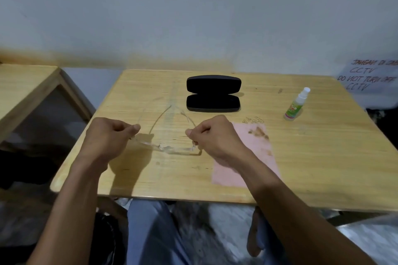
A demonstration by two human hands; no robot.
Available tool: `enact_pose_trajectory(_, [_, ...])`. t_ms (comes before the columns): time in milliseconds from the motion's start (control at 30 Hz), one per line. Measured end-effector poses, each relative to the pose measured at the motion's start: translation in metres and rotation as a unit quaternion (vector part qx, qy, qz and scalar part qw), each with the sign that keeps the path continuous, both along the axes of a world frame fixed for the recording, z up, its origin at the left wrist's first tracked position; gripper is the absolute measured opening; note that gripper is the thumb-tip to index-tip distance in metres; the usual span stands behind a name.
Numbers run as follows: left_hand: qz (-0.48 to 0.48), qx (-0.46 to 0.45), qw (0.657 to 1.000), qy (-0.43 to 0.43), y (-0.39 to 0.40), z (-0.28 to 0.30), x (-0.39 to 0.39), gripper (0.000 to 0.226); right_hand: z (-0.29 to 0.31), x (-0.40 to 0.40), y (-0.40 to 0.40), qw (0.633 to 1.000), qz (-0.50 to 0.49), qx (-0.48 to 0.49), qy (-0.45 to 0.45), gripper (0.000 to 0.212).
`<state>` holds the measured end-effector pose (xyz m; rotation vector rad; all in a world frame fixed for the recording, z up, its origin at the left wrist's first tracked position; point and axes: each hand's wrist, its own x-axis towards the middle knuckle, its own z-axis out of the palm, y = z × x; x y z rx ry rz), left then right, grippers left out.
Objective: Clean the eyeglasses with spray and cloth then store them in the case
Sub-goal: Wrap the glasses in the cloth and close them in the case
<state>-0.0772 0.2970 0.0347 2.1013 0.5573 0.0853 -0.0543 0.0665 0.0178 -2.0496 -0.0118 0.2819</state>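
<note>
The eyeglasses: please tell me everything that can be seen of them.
The eyeglasses have a clear, transparent frame that looks like plastic, hard to see against the wooden table. Their front faces the person, and the two temples point away toward the open black case; they seem partly folded, crossing each other. The left hand pinches one end of the front and the right hand pinches the other. Whether the frame touches the table cannot be told.
</note>
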Motion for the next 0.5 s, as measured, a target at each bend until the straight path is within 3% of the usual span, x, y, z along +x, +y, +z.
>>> enact_pose_trajectory(267, [-0.113, -0.072, 0.987, -0.093, -0.059, 0.013, -0.020, 0.006, 0.023, -0.028, -0.082, 0.991, -0.026, -0.006, -0.129, 0.006])
enact_pose_trajectory(500, [-0.156, -0.044, 0.975, -0.150, -0.119, -0.006, -0.024, 0.007, 0.007, -0.048, -0.155, 0.983, -0.072, 0.031, -0.168, 0.005])
